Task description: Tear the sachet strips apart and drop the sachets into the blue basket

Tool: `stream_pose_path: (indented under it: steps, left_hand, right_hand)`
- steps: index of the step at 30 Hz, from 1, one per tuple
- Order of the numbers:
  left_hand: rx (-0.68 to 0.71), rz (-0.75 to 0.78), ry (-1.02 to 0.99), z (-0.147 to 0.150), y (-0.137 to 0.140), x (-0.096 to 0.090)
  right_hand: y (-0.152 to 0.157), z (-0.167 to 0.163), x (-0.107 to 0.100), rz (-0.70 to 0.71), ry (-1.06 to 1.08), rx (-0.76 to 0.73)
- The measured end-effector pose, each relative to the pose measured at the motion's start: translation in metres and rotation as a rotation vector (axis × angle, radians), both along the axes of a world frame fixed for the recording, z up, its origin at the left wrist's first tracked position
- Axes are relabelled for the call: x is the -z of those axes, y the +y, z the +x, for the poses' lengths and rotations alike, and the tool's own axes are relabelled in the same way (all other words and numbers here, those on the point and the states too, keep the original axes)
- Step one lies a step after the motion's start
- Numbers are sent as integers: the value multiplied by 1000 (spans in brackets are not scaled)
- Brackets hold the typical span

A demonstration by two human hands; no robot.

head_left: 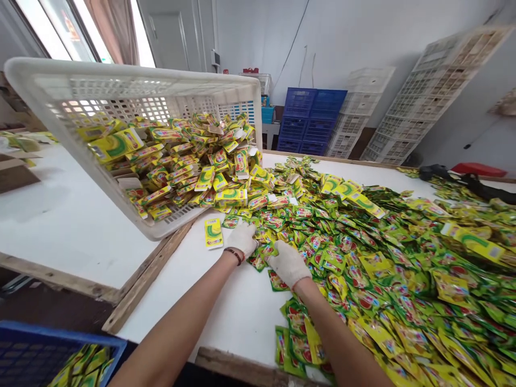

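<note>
- Head view: looking down at a white tabletop, pretty much swamped on the right by a sprawl of green and yellow packets.
- Left hand, white glove, down at the left edge of the sprawl and touching packets. Fingers curled with tips hidden, so can't tell if clamped on anything.
- Right hand, gloved too, just beside it, with a green packet at thumb and fingers. Can't tell whether pinched or only touched.
- Single yellow carton lying flat just left of the left hand.
- Biggest obstacle: white plastic crate tipped on its side beyond the left hand, opening toward the camera, yellow cartons spilling out onto the packets.
- Along the back wall: stacked blue crates and tall stacks of white crates.
- Edges: wooden strip down the left side, wooden edge at the near side, part-filled blue crate low on the left.
- Room to move: white surface between the forearms and left of the left one; past the strip, a second tabletop with a cardboard box at far left.
</note>
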State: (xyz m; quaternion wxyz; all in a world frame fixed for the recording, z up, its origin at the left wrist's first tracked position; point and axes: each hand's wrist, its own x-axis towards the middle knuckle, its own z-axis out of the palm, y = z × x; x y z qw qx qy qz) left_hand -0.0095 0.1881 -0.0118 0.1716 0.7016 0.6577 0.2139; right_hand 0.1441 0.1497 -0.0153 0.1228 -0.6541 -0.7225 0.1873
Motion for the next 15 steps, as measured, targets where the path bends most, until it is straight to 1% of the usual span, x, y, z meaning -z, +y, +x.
stream_pose_path:
  steps: [3,6,9,12,13,15]
  left_hand:
    - [27,13,-89,-5,2,2]
    - [-12,40,-224,-18,-7,-1]
    - [-107,58,-378,-29,-26,-6]
    - [-182,52,-516,-26,-49,-8]
    - [-192,43,-598,-22,-57,-7]
    - [-193,22,-829,-11,-71,-3]
  right_hand:
    - [-3,10,-4,7,54,-29]
    - [-6,19,-13,24,190,-134]
    - [-10,22,-24,33,295,-200]
    - [-16,18,-33,62,332,-231]
    - [-18,15,-35,81,340,-240]
    - [-22,11,-35,98,359,-259]
